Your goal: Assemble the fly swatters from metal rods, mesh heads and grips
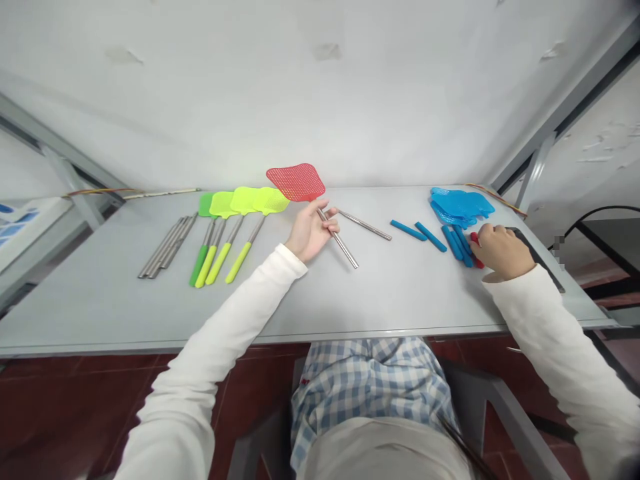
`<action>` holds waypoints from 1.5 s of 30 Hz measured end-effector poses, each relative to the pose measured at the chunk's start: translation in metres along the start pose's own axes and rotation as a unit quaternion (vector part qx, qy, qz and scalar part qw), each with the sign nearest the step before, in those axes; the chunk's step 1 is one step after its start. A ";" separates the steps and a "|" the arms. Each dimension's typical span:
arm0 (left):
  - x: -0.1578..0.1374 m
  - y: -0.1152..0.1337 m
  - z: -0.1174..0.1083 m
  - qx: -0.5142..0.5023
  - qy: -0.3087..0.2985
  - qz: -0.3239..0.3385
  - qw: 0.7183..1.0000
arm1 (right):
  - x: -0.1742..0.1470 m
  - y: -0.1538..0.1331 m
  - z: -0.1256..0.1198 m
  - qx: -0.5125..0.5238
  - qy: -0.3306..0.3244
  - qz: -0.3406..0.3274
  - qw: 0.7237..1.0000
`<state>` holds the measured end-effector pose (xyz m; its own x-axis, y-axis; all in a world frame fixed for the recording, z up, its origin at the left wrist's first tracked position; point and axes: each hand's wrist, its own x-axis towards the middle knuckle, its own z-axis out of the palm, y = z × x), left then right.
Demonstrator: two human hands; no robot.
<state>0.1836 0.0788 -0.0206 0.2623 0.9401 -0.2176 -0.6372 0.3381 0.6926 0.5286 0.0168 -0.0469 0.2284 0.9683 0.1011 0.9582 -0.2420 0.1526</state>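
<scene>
Pinching a red fly swatter (296, 183) mid-frame in curled fingers of the left hand (307, 230), touching a red grip (478, 262) at frame right with bunched right hand (503, 252) (impossible to tell whether pinching), perhaps risking rolling adjacent blue grips (452, 243) by dragging sideways.

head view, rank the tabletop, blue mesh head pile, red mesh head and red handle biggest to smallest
1. tabletop
2. blue mesh head pile and red mesh head, too alike to rank
3. red handle, partly hidden
</scene>
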 end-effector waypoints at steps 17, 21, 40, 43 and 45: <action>0.007 -0.005 -0.021 -0.150 -0.022 0.066 0.986 | -0.001 -0.078 -0.031 0.214 0.089 -0.293 0.928; 0.005 0.000 -0.024 -0.137 0.015 0.111 0.984 | 0.001 -0.111 -0.019 0.268 0.093 -0.374 0.883; 0.009 -0.002 -0.024 -0.134 0.045 0.146 0.979 | 0.013 -0.132 -0.015 0.336 0.139 -0.386 0.848; 0.011 -0.017 -0.020 -0.056 0.028 0.118 0.991 | 0.020 -0.135 -0.015 0.332 0.161 -0.380 0.849; 0.011 -0.028 -0.018 0.002 -0.002 0.117 0.993 | 0.023 -0.137 -0.016 0.332 0.176 -0.374 0.848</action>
<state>0.1908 0.0808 -0.0548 0.1109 0.9927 -0.0472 -0.6788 0.1103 0.7260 0.4000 0.0713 -0.0498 -0.4394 0.7287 0.5253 0.7252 0.6328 -0.2713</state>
